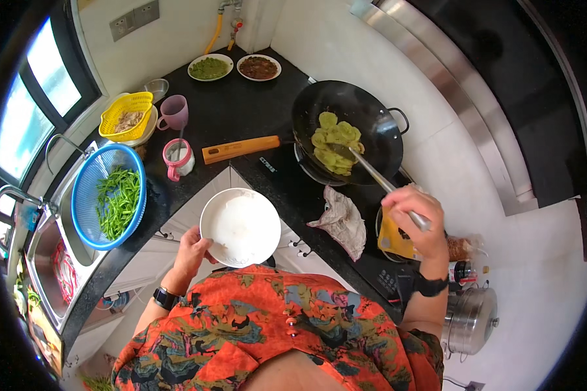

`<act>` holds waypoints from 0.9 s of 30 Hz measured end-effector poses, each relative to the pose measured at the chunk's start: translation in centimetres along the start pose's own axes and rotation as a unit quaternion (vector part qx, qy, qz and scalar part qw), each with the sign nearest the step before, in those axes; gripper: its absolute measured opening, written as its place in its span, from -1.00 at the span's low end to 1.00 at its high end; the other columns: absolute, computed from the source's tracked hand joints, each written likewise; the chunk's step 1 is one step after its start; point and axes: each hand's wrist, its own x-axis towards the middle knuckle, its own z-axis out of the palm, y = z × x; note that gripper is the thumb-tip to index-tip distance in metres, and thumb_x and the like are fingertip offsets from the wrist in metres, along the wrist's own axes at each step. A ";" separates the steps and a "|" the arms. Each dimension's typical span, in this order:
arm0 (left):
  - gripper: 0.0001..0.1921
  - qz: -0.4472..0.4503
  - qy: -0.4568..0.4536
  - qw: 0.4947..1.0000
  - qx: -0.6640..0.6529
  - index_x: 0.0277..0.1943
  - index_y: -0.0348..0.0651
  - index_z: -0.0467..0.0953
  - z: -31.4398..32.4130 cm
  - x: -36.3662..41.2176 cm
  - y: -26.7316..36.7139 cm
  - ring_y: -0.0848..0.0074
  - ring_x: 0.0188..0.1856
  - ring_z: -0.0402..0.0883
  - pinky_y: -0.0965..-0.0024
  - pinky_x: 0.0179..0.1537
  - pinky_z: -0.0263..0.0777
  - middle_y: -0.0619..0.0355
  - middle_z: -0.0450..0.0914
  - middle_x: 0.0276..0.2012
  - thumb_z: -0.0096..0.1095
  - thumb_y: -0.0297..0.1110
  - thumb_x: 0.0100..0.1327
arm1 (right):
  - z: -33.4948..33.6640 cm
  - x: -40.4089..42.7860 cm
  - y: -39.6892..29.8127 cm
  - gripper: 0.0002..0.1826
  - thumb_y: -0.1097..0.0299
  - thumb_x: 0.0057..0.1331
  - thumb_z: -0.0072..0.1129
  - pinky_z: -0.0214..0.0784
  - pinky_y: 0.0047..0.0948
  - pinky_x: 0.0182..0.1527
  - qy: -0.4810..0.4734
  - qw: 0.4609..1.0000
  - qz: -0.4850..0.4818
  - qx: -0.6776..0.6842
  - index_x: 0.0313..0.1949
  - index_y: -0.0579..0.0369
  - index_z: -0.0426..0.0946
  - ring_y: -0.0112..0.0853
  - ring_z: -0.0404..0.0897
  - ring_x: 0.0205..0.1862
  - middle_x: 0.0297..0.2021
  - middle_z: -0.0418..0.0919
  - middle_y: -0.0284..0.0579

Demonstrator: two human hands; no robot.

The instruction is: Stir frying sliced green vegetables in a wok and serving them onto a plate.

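Observation:
My left hand [191, 251] grips the rim of a white plate [240, 227], which faces up and holds no food. It is in front of my body, over the counter's inner corner. My right hand [417, 215] is closed around the metal handle of a spatula [379, 177]. The spatula's head is among pale green vegetable slices [336, 139] in a black wok [372, 110]. The wok sits on the stove, and its wooden handle [241, 149] points left. A crumpled cloth [341, 222] lies on the black surface between the wok and me.
A blue colander [80, 198] of cut green beans stands beside the sink [44, 249]. Nearby are a yellow basket [142, 124], a purple mug [175, 111] and a pink-lidded jar [188, 163]. Two plates of food [209, 67] stand at the back. A steel pot [472, 320] is at right.

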 end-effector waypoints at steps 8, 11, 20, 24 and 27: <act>-0.72 -0.009 0.006 1.000 -0.001 -0.09 -0.44 0.38 0.7 0.3 0.3 0.44 -0.52 0.58 0.51 -0.63 0.50 0.02 0.56 -0.35 -0.04 -0.56 0.10 | 1.4 0.2 1.5 -0.89 0.54 0.09 0.17 0.36 -0.44 -0.35 -0.086 0.996 0.004 -0.013 -0.46 0.19 0.40 -0.24 0.54 -0.41 -0.42 0.54 -0.10; -0.67 -0.015 0.000 1.000 0.005 -0.05 -0.43 0.37 0.6 0.4 0.4 0.44 -0.53 0.58 0.49 -0.63 0.50 0.04 0.57 -0.36 -0.04 -0.54 0.09 | 3.2 0.2 5.2 -0.90 0.54 0.11 0.17 0.37 -0.44 -0.31 -0.006 1.000 0.002 -0.015 -0.44 0.21 0.40 -0.23 0.55 -0.40 -0.39 0.54 -0.07; -0.65 -0.009 0.002 1.000 -0.007 -0.03 -0.43 0.36 0.5 0.7 0.1 0.43 -0.52 0.59 0.47 -0.63 0.52 0.03 0.56 -0.35 -0.04 -0.54 0.09 | 1.8 0.6 8.6 -0.96 0.55 0.21 0.11 0.40 -0.53 -0.25 0.157 0.979 0.094 0.092 -0.39 0.25 0.46 -0.46 0.53 -0.32 -0.27 0.56 -0.10; -0.66 -0.019 0.012 1.000 -0.002 -0.02 -0.42 0.35 0.4 1.0 -0.2 0.44 -0.52 0.59 0.47 -0.63 0.52 0.03 0.57 -0.36 -0.03 -0.54 0.09 | 0.7 0.7 8.8 -0.93 0.54 0.28 0.01 0.44 -0.56 -0.34 0.214 0.960 0.110 0.145 -0.33 0.28 0.46 -0.48 0.55 -0.40 -0.22 0.53 -0.05; -0.66 -0.019 0.009 1.000 0.002 -0.03 -0.41 0.36 0.2 1.3 -0.6 0.45 -0.52 0.59 0.47 -0.63 0.52 0.03 0.57 -0.35 -0.03 -0.53 0.10 | -0.5 1.0 8.9 -0.92 0.54 0.29 -0.01 0.44 -0.55 -0.33 0.249 0.957 0.093 0.117 -0.34 0.30 0.45 -0.47 0.55 -0.40 -0.22 0.53 -0.01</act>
